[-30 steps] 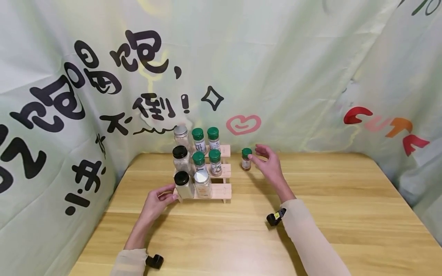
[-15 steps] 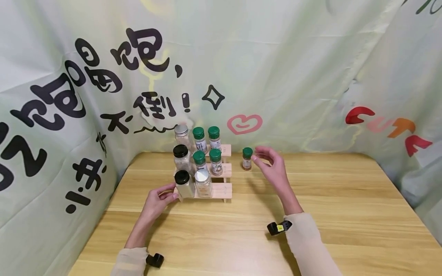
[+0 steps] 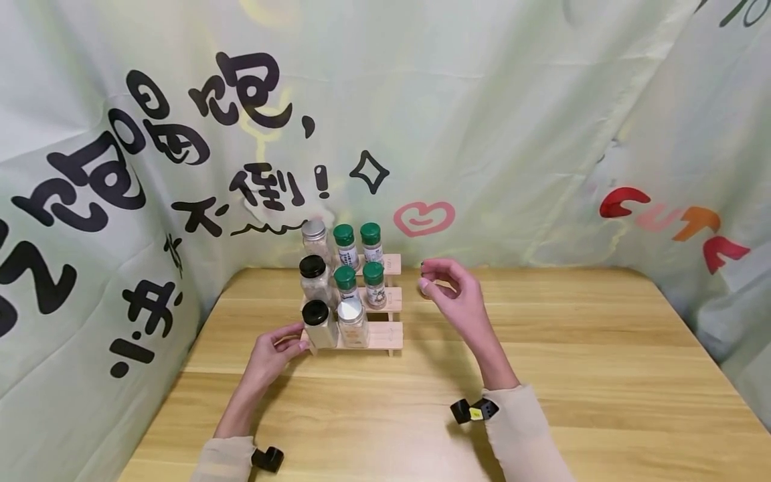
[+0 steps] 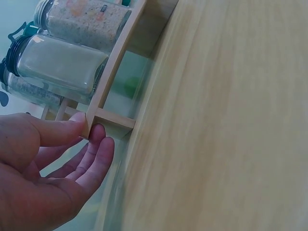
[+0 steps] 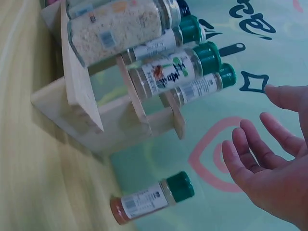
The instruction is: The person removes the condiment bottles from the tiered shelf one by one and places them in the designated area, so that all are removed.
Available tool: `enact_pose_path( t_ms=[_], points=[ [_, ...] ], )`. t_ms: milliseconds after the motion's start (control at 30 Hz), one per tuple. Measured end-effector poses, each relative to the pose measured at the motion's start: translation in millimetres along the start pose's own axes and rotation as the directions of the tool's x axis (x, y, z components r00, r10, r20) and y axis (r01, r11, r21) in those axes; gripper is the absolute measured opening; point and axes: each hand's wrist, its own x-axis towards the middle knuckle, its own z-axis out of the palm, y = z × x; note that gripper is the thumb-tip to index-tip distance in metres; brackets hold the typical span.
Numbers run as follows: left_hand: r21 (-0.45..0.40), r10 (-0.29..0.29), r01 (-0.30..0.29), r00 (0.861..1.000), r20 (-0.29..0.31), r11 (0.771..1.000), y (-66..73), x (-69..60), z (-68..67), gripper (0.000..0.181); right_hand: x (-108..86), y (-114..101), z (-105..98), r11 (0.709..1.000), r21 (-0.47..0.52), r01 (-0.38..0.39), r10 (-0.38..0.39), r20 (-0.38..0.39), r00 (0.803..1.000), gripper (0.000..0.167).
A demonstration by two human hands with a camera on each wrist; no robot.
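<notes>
My left hand (image 3: 272,355) pinches the near left end of the tiered wooden spice rack (image 3: 385,336); in the left wrist view the thumb lies against the wood and the fingers (image 4: 98,156) curl beneath it. My right hand (image 3: 454,294) hovers to the right of the rack with fingers loosely bent, holding nothing. A small green-capped spice jar (image 5: 151,198) stands on the table beside the rack. The right wrist view shows a gap between this jar and my right hand. In the head view that hand hides nearly all of the jar.
On the rack's three steps stand several jars: black-capped ones (image 3: 320,328), silver-lidded ones (image 3: 354,329) and smaller green-capped ones (image 3: 375,291). A printed cloth (image 3: 512,134) hangs behind the wooden table (image 3: 572,375).
My right hand first moves slightly back from the green-capped jar, then left across it, so that it now blocks the jar in the head view. My left hand stays on the rack.
</notes>
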Motion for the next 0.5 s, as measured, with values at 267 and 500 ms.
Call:
enact_pose_path(
  t_ms=[267,500],
  points=[
    [-0.007,0.002,-0.002,1.0,-0.001,1.0,-2.0,0.9,-0.1,0.046,-8.3,5.8,18.1,1.0,0.008,0.028,-0.028,0.047,0.998,0.03],
    [-0.01,-0.001,0.001,1.0,-0.003,1.0,-1.8,0.2,-0.5,0.046,-18.1,12.9,37.2,0.998,0.022,0.057,-0.059,0.069,0.996,0.03]
  ],
)
